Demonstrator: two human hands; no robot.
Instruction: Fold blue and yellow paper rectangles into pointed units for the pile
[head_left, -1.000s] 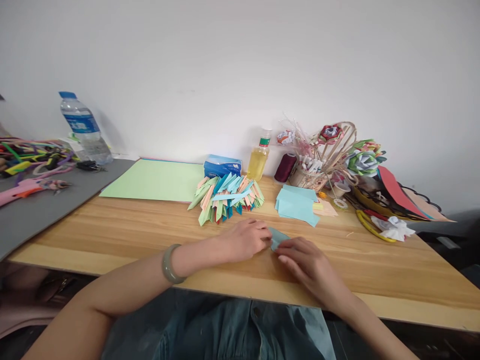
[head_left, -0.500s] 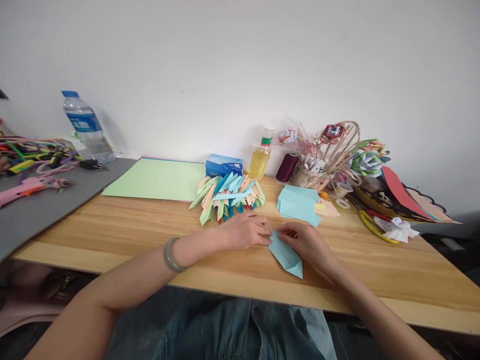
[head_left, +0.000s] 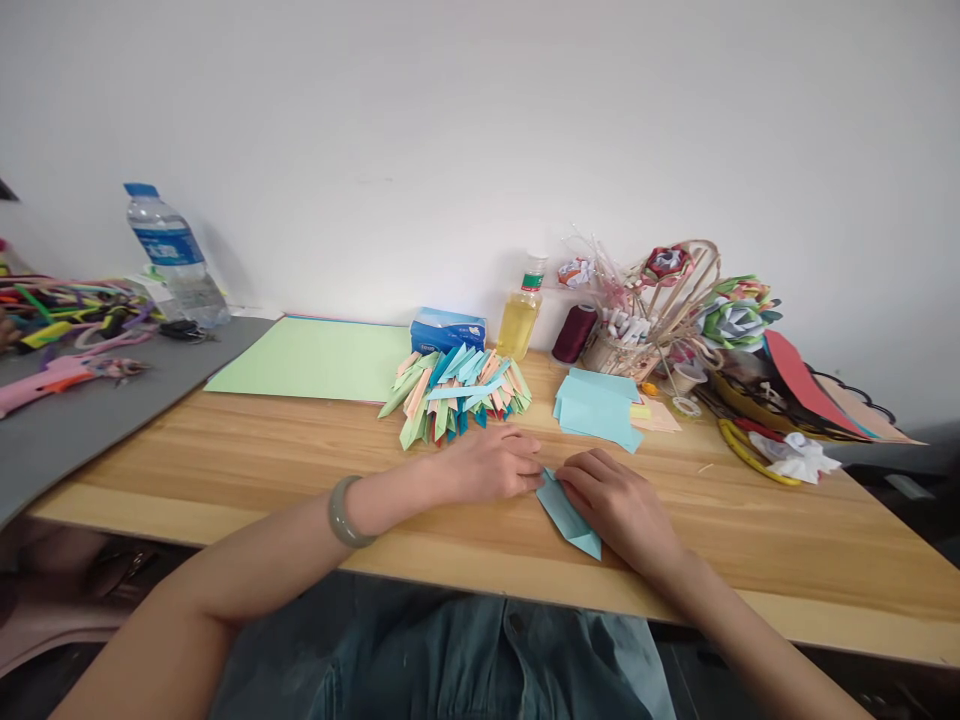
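Observation:
A light blue piece of folded paper point(head_left: 568, 516) lies slantwise on the wooden table, its pointed end toward me. My left hand point(head_left: 491, 464) rests at its upper left corner, fingers curled and fingertips at the paper's edge. From the right, my right hand point(head_left: 616, 500) presses down on the paper, fingers together along its upper right edge and covering part of it. Beyond my hands is a heap of folded paper strips point(head_left: 457, 392) in green, peach and blue. A stack of light blue paper sheets point(head_left: 596, 408) lies behind my right hand.
Along the wall stand a blue tissue pack point(head_left: 448, 331), a bottle of yellow liquid point(head_left: 521, 315), a maroon thread spool point(head_left: 574, 334) and a basket point(head_left: 616, 354). Green card point(head_left: 322, 357) lies left, near a water bottle point(head_left: 174, 255) and pink pliers point(head_left: 67, 378). Scissors point(head_left: 754, 455) lie right.
My right hand has shifted down and flattened over the paper's right side, hiding more of it. The paper looks narrower. My left hand has hardly moved.

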